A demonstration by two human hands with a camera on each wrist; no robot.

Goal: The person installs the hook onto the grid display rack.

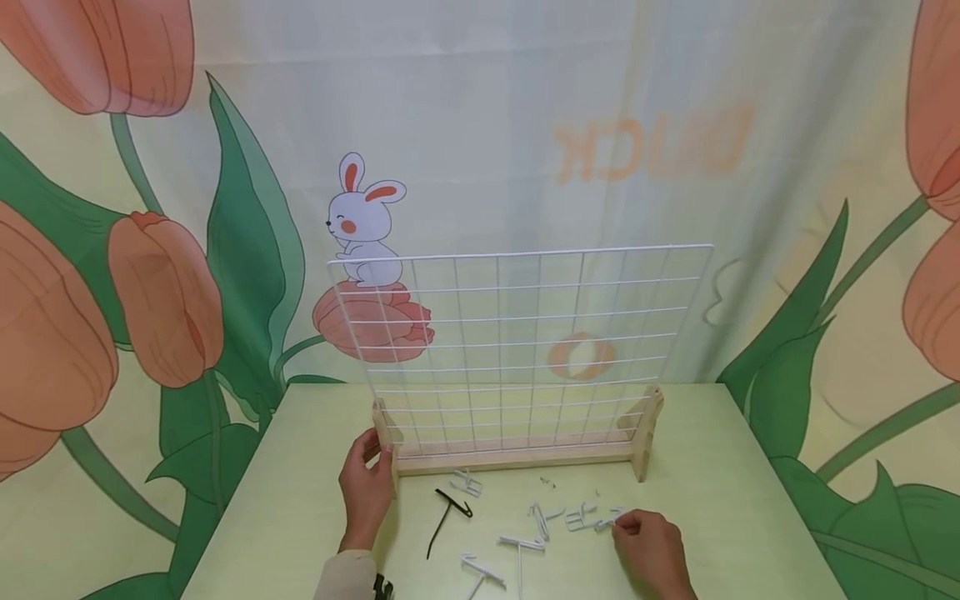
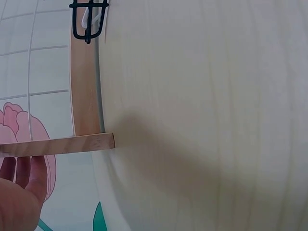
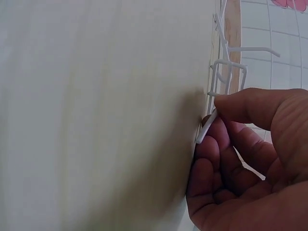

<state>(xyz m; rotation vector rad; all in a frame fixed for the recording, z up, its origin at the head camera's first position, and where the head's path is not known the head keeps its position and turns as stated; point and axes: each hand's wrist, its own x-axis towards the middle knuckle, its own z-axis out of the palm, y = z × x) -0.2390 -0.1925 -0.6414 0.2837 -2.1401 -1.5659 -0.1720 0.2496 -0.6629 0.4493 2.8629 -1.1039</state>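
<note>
At the left end of a white wire grid rack [image 1: 517, 320], my left hand [image 1: 366, 492] grips the upright of its wooden stand [image 1: 517, 458]. In the left wrist view, several fingers [image 2: 37, 178] meet the upright's outer side. Low over the table, my right hand [image 1: 654, 546] pinches the end of a white wire hook [image 3: 207, 127] between thumb and forefinger, the other fingers curled under. Beside that hand lies another white wire hook [image 1: 542, 521]. A black wire hook [image 1: 450, 504] rests in front of the stand, with a small white hook [image 1: 467, 483] behind it.
More white hooks, one with a crossbar [image 1: 521, 543] and one at the front [image 1: 482, 571], lie on the pale table [image 1: 720, 500]. Tiny bits [image 1: 548, 482] sit near the stand. A curtain [image 1: 480, 125] printed with tulips and a rabbit hangs behind.
</note>
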